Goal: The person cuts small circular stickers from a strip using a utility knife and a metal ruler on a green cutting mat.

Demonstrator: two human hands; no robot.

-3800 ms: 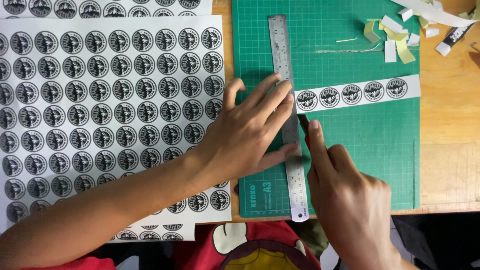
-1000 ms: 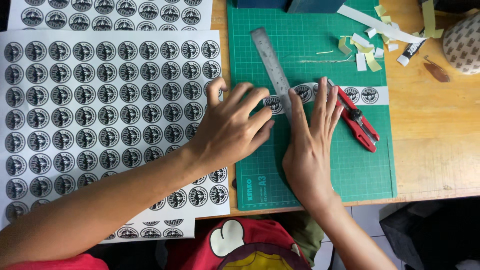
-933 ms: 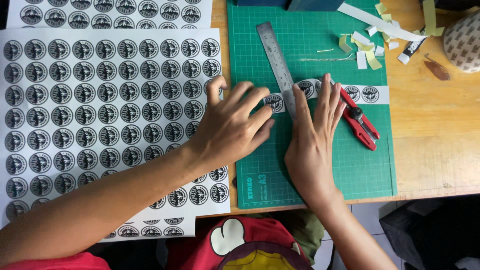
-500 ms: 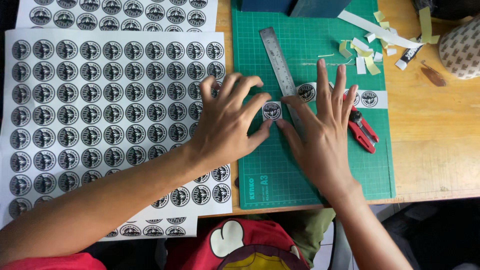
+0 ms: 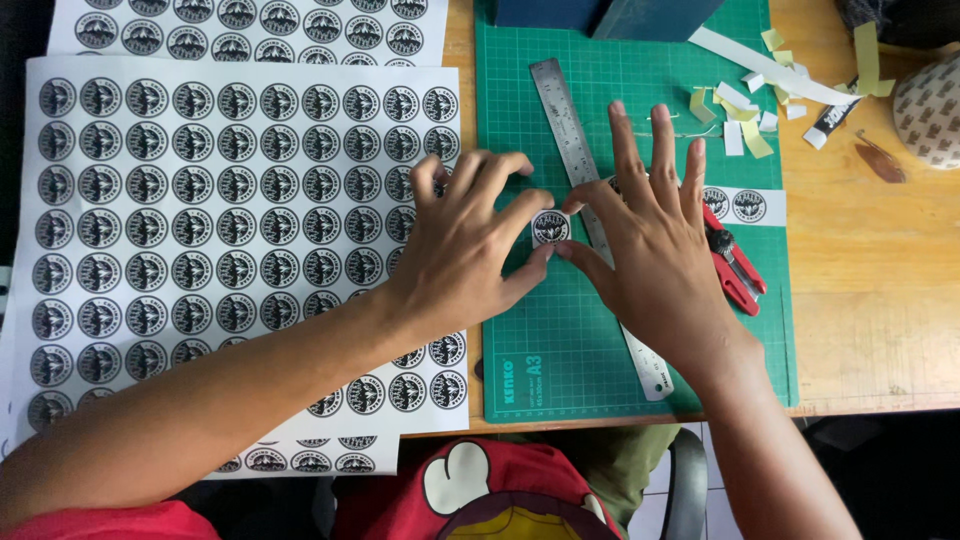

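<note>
A small cut piece with one round black-and-white sticker (image 5: 551, 228) lies on the green cutting mat (image 5: 560, 330). My left hand (image 5: 465, 255) touches it with fingertips and thumb from the left. My right hand (image 5: 655, 250) meets it from the right with thumb and forefinger, its other fingers spread flat over the metal ruler (image 5: 575, 140) and the sticker strip (image 5: 745, 205). A red utility knife (image 5: 738, 275) lies free on the mat just right of my right hand.
Large sheets of round stickers (image 5: 200, 220) cover the table left of the mat. Paper offcuts (image 5: 745, 110) lie at the mat's top right. Dark blue boxes (image 5: 600, 15) stand at the mat's far edge. A patterned round object (image 5: 930, 105) sits far right on the wooden table (image 5: 870, 300).
The knife has been put down on the mat. Both hands moved together from pressing the ruler and strip to pinching one cut-off sticker piece between their fingertips.
</note>
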